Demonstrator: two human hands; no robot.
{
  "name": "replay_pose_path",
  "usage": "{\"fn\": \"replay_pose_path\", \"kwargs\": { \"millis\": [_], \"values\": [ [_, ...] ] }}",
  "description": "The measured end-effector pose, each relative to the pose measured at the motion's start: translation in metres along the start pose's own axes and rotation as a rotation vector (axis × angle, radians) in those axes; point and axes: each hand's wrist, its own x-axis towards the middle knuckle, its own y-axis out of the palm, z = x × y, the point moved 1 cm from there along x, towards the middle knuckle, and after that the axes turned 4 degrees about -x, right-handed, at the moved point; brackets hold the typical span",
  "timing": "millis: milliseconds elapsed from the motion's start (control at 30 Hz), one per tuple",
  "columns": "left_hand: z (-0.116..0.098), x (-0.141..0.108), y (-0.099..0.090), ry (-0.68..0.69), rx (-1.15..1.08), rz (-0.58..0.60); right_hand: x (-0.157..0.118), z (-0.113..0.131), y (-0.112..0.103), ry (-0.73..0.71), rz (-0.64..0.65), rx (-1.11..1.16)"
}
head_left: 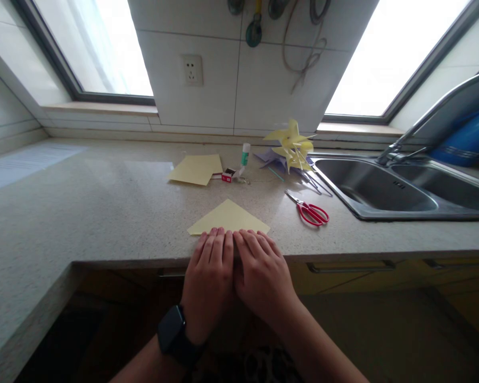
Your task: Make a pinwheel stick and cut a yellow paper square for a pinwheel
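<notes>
The paper (228, 217) lay folded into 1 triangle near the counter's (115, 213) front edge, apparently uncut. The left hand (209, 271) and right hand (262, 271) sat together, fingertips along its fold. Unfolded sheets (197, 169) remained, number unclear. Nearby: 1 scissors (305, 206), 1 glue stick (245, 155), 1 box (228, 175), overlapping pinwheels (289, 139), apparently 2 yellow.

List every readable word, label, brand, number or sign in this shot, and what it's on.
No text is readable in this view. Candidates:
Glue stick: marks on green label, too small to read.
Small red box: pale marking, too small to read.
White sheet at far left: faint lines, too blurred to read.
Smartwatch: dark screen, nothing legible.
Folded yellow paper: no writing seen.
</notes>
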Motion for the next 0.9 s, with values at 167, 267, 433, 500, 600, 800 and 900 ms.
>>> {"fn": "replay_pose_path", "kwargs": {
  "millis": [167,267,433,500,600,800,900],
  "values": [
    [-0.0017,0.0041,-0.0029,0.003,0.016,-0.017,0.0001,-0.0004,0.0000,0.003,-0.021,0.026],
    [-0.0018,0.0050,-0.0031,0.008,0.020,-0.029,-0.0010,-0.0008,0.0007,0.008,-0.023,0.045],
    [-0.0021,0.0051,-0.0026,0.003,0.041,-0.007,0.0004,0.0005,0.0001,0.032,-0.001,0.063],
    [-0.0025,0.0046,-0.0021,-0.002,0.043,-0.002,0.0016,0.0011,-0.0003,0.028,0.007,0.060],
    [-0.0023,0.0036,-0.0009,-0.007,0.041,0.010,0.0033,0.0013,-0.0008,0.015,0.019,0.054],
    [0.0025,0.0037,0.0018,0.032,0.015,0.025,0.0037,-0.0001,-0.0015,0.012,0.037,0.019],
    [0.0047,0.0033,0.0029,0.053,0.014,0.029,0.0028,-0.0005,-0.0014,0.012,0.035,0.026]
  ]
}}
